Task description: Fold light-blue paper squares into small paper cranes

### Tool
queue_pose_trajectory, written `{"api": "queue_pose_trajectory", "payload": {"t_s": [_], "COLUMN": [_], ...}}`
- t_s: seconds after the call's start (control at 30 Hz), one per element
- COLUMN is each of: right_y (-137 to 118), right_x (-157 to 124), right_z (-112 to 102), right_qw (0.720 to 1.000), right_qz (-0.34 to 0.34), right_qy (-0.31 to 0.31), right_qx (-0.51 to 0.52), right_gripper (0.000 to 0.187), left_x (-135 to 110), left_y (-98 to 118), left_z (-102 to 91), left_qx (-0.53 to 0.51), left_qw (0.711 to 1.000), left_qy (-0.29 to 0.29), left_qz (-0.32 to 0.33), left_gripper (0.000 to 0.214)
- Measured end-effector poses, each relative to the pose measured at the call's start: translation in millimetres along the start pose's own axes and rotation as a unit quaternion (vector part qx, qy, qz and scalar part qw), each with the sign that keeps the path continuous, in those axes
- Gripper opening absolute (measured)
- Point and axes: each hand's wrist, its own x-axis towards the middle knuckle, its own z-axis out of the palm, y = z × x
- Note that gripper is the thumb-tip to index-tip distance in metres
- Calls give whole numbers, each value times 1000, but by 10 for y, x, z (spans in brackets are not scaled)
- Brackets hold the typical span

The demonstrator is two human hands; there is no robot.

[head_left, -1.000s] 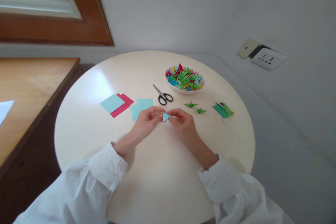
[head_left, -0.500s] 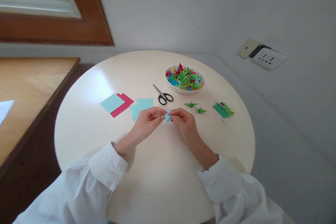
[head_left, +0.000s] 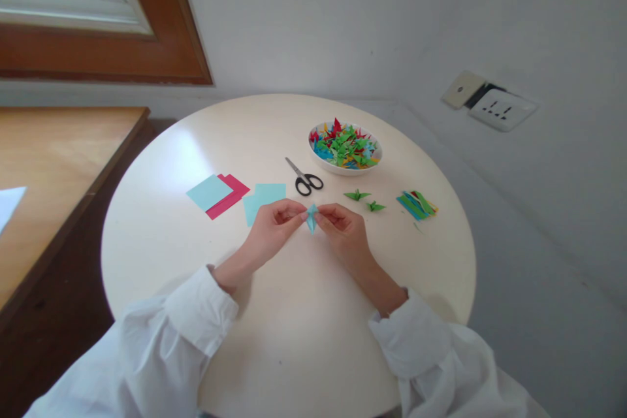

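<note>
Paper [head_left: 312, 222], one: left hand [head_left: 275, 221] and right hand [head_left: 345, 230] pinch it, now spread to a pointed diamond, folding apparently advancing.

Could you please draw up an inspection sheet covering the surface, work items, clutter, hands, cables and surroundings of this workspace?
Surface: round white table, glare towards the far left.
Work items: light-blue folded paper piece; flat light-blue paper sheets and magenta paper sheets; two green folded-paper cranes; white bowl heaped with multicoloured folded-paper cranes.
Clutter: black-handled metal scissors near the bowl; multicoloured paper pieces piled at right.
Hands: left hand and right hand both pinching the folded piece.
Cables: nothing seen.
Surroundings: brown window frame, white wall socket.
</note>
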Motion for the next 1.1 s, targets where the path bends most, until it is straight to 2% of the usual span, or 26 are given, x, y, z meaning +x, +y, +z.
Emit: {"api": "queue_pose_trajectory", "payload": {"t_s": [0.3,0.43,0.57,0.7,0.93,1.1], "right_y": [22,13,8,26,39,47], "right_x": [6,5,5,8,8,11], "right_z": [11,18,24,20,-23,-37], "right_qw": [1000,1000,999,1000,998,996], "right_qz": [-9,-1,-22,-7,49,50], "right_qy": [13,14,17,10,-11,-15], "right_qx": [-5,25,16,19,43,72], "right_gripper": [12,16,11,7,19,24], "left_x": [17,6,-2,7,19,11], "left_y": [-24,-52,-59,-45,-79,-76], "left_z": [2,9,11,-1,-18,-14], "left_qx": [1,-30,-49,-50,-79,-104], "left_qw": [1000,999,998,999,996,993], "left_qy": [22,27,15,-7,-4,1], "left_qz": [-6,16,36,9,-39,-50], "left_gripper": [18,16,14,12,18,23]}}
